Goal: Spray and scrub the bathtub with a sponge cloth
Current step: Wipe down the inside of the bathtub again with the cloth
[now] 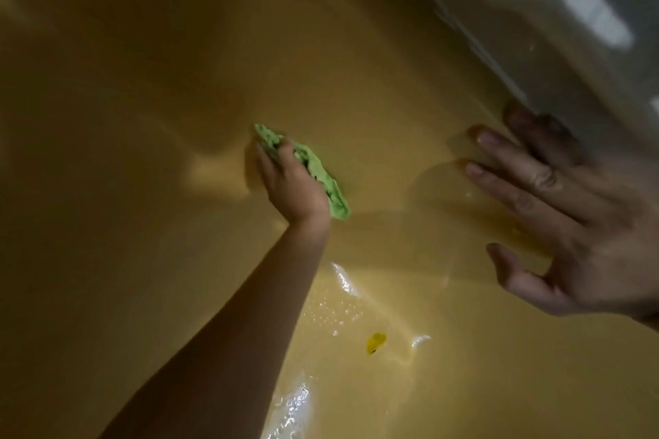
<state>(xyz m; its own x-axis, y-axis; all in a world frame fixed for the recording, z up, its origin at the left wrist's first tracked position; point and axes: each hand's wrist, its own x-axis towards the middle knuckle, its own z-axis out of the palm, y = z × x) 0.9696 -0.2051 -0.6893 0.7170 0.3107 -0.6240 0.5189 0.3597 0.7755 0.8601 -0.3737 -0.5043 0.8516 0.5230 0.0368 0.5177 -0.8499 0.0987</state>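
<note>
The tub (142,82) is yellow-tan, with wet shine and droplets on its lower part. My left hand (290,185) reaches in from the bottom left. It grips a crumpled green sponge cloth (321,178) and presses it against the tub surface near the middle of the view. My right hand (570,217) lies flat on the tub's side at the right, fingers spread and straight, holding nothing. Its farthest fingertips sit in shadow under the rim.
A grey wall with a bright white strip (570,3) runs along the top right above the tub's rim. A small yellow scrap (376,342) lies on the wet tub bottom below my left forearm. Water beads glint (292,403) near the lower edge.
</note>
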